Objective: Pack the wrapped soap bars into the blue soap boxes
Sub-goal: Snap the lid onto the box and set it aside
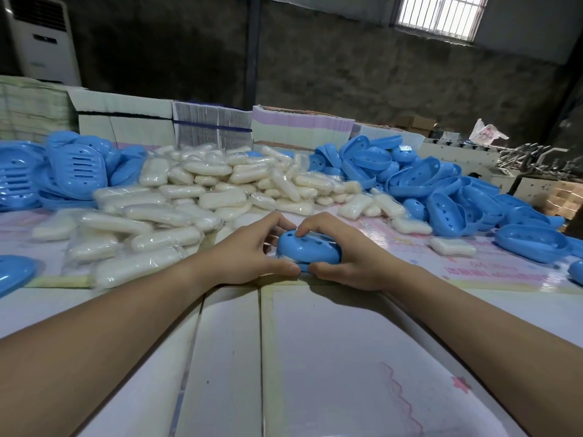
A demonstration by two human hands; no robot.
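Observation:
A blue soap box [307, 251] lies on the table in the middle, its holed half on top. A sliver of white wrapped soap shows at its near left edge. My left hand [252, 253] grips the box from the left, thumb at the near edge and fingers over the far side. My right hand [340, 253] grips it from the right, index fingertip on the top and thumb at the near edge. A big heap of white wrapped soap bars [195, 197] lies behind and to the left.
Blue box halves are heaped at the right [448, 187] and slotted blue halves at the far left [63, 171]. Another blue half [12, 272] lies at the left edge. Stacks of flat cartons [214, 124] line the back. Pale sheets cover the table [331, 357] near me.

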